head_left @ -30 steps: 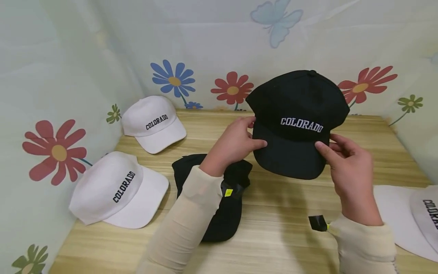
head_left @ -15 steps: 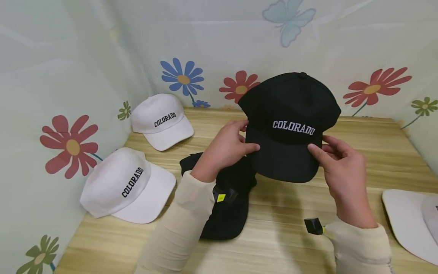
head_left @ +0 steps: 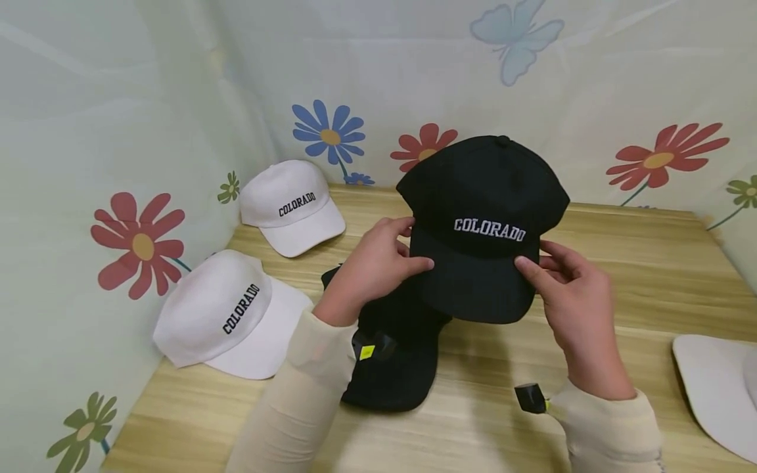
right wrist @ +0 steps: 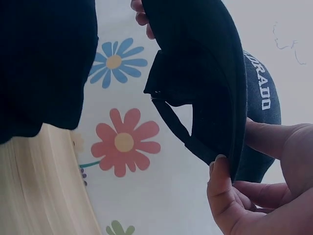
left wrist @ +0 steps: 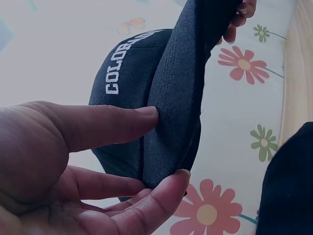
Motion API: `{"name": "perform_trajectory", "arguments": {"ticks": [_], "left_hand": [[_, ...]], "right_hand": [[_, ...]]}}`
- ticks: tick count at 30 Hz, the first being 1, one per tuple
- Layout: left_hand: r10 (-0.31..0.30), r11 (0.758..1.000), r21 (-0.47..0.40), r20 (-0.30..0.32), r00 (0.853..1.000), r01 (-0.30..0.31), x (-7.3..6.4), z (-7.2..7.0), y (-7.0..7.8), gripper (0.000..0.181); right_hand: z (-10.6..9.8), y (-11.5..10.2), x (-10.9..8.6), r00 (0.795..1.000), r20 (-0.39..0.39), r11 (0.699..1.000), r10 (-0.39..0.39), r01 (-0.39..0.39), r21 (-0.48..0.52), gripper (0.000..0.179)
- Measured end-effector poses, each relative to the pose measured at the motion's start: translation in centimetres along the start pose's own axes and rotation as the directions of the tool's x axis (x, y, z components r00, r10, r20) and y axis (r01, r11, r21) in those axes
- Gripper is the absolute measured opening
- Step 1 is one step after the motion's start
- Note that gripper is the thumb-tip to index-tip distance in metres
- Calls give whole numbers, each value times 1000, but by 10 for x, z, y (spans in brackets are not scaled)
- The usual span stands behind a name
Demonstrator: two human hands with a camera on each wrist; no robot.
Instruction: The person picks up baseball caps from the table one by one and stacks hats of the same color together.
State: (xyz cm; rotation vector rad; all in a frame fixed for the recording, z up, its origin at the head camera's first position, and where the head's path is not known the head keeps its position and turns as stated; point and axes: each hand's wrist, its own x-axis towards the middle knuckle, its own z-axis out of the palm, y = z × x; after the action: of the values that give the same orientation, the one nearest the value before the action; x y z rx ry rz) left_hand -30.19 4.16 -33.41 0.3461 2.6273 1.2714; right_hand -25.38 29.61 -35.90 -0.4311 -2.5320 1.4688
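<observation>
Extending from cream sleeves [head_left: 296, 401], a person's left hand [head_left: 374, 266] and right hand [head_left: 578, 299] pinch opposite sides of the brim [head_left: 473, 289] of a black cap [head_left: 479, 180], thumbs on top, fingers [left wrist: 156, 203] curled beneath, above the worktop [head_left: 644, 276]; farther back, a white cap [head_left: 280, 187] sits near flowered backdrop [head_left: 384, 59].

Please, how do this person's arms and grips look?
The left sleeve and right sleeve are long, cream and wrinkled. The left wrist camera and right wrist camera are small and black, partly bright yellow. Left grip and right grip wear no gloves.
</observation>
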Motion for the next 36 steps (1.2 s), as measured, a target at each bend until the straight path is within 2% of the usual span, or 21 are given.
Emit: {"name": "perform_trajectory", "arguments": {"ticks": [9, 19, 26, 36], "left_hand": [[-20, 1000, 1, -23, 1000, 20, -14, -10, -12, 73], [-40, 999, -7, -43, 998, 40, -34, -19, -32, 74], [-37, 999, -42, -46, 998, 35, -43, -24, -44, 73], [-50, 998, -40, -74, 996, 47, -56, -30, -56, 73]], "right_hand": [[14, -2, -6, 999, 26, 999, -44, 43, 12, 62], [32, -4, -16, 992, 110, 998, -61, 59, 25, 64], [41, -5, -22, 989, 139, 999, -46, 46, 1, 66], [53, -10, -31, 982, 182, 999, -42, 41, 6, 68]]}}
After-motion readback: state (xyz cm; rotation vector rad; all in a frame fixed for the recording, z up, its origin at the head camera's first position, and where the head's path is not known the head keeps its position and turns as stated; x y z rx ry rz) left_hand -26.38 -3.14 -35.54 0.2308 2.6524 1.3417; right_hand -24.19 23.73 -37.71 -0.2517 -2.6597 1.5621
